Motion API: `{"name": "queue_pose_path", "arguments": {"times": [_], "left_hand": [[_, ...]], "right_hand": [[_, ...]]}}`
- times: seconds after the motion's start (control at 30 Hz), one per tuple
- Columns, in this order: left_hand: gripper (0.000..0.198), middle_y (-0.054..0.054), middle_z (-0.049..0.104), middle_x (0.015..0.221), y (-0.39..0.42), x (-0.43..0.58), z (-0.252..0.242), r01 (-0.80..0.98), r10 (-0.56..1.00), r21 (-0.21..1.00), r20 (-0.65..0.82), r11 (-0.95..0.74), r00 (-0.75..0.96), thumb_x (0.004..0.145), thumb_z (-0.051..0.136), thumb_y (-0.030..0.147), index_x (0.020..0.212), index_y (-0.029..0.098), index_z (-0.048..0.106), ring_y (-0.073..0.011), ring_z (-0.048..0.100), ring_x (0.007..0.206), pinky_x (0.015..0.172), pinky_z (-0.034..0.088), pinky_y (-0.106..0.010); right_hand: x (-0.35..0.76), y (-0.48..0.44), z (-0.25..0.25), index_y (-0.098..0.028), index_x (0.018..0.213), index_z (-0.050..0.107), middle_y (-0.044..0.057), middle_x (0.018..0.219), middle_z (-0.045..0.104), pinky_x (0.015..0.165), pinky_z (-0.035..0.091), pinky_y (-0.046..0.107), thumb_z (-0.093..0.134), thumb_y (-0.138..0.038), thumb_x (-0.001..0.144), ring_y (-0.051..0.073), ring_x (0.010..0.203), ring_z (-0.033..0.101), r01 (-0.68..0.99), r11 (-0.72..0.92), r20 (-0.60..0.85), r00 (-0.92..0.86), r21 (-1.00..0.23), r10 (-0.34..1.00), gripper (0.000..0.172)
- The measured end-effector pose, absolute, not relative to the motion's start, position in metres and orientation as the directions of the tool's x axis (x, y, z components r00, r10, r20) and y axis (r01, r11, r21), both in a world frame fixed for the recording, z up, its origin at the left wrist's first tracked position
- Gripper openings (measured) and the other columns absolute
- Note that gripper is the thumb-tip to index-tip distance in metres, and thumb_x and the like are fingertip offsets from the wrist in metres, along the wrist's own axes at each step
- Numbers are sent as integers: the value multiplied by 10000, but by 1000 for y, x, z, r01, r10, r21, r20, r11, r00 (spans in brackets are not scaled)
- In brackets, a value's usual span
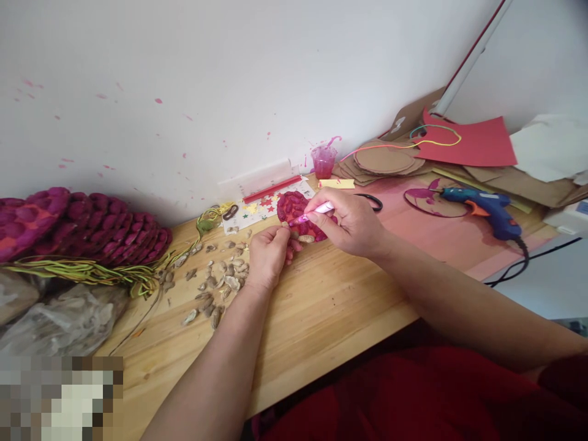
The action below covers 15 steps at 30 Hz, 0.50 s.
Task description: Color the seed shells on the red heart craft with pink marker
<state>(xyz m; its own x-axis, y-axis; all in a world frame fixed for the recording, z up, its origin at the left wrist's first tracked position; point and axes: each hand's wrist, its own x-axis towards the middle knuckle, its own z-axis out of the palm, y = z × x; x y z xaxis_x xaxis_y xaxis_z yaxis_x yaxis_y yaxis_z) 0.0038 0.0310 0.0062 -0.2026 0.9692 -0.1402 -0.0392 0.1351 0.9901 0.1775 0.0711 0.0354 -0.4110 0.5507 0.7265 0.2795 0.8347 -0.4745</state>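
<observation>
My right hand (351, 223) is closed round a white pen-like tool (324, 208) with a magenta-stained front end; whether it is a brush or a marker I cannot tell. Its tip meets the fingertips of my left hand (269, 254), which pinch a small tan peanut shell (285, 225). Beneath both hands lies a round piece covered in magenta peanut shells (290, 205). An unpainted peanut shell (306, 239) shows at its near edge. Loose peanut shells (232, 282) are scattered on the wooden table left of my left hand.
Stacked magenta shell-covered discs (92, 226) and yellow-green cords (87, 271) are at left. A cup of magenta paint (324, 162) stands by the wall. Cardboard discs (386, 158), red paper (473, 141) and a blue glue gun (487, 208) with its cord lie at right.
</observation>
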Motion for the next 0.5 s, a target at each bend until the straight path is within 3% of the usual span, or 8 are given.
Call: {"name": "queue_pose_path", "arguments": {"times": [0.3, 0.5], "left_hand": [[276, -35, 636, 513, 32, 4, 5, -47, 960, 988, -152, 145, -236, 747, 659, 350, 553, 159, 607, -62, 407, 344, 346, 310, -181], [252, -29, 637, 513, 30, 3, 7, -60, 973, 991, -127, 118, -194, 734, 664, 340, 564, 168, 593, -59, 389, 341, 348, 272, -189]], "right_hand": [[183, 74, 36, -197, 894, 621, -3, 756, 659, 607, 380, 269, 607, -284, 945, 123, 631, 532, 368, 795, 717, -355, -483, 600, 101], [182, 75, 34, -201, 899, 619, -18, 728, 640, 586, 378, 263, 604, -332, 962, 115, 599, 509, 307, 798, 718, -350, -519, 602, 146]]}}
